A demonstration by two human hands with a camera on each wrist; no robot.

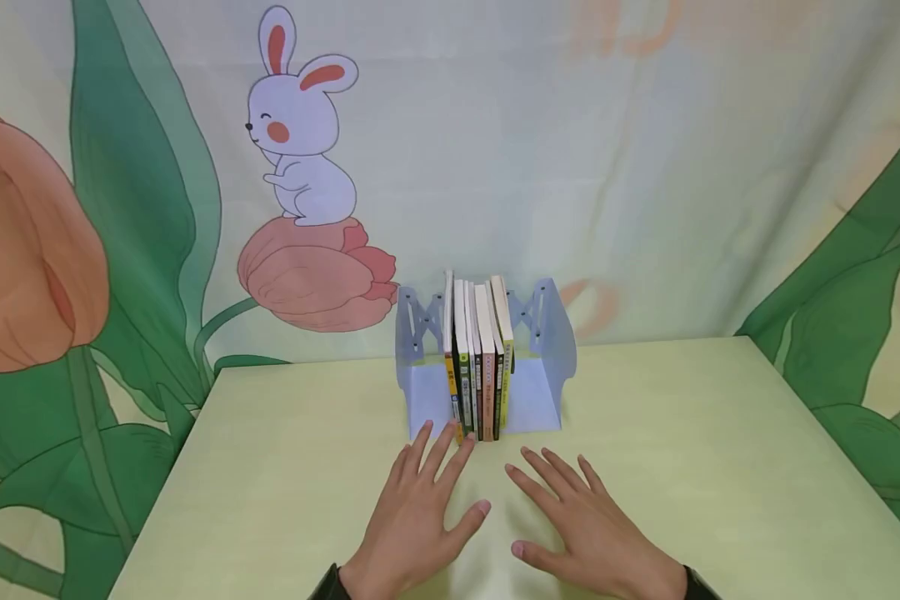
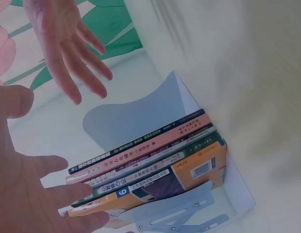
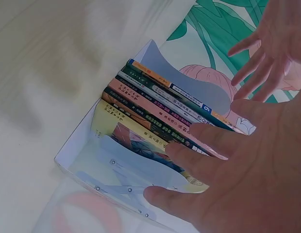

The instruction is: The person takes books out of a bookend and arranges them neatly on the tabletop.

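Several thin books [image 1: 487, 367] stand upright side by side in a pale blue expandable book stand [image 1: 532, 396], the outer ones tilting a little. My left hand [image 1: 420, 517], fingers spread and straight, hovers in front of the stand, its fingertips overlapping the lower left book in the head view. To its right, my right hand [image 1: 585, 525] is also spread, palm down, apart from the books. Neither hand holds anything. In the left wrist view an orange book [image 2: 199, 167] is at the near side of the row; in the right wrist view a yellow book [image 3: 109, 124] is.
The stand rests near the back edge of a pale yellow table [image 1: 682, 433]. Behind it hangs a curtain [image 1: 480, 150] printed with a rabbit, tulips and large green leaves. Crossed metal struts [image 1: 525, 312] join the stand's side panels.
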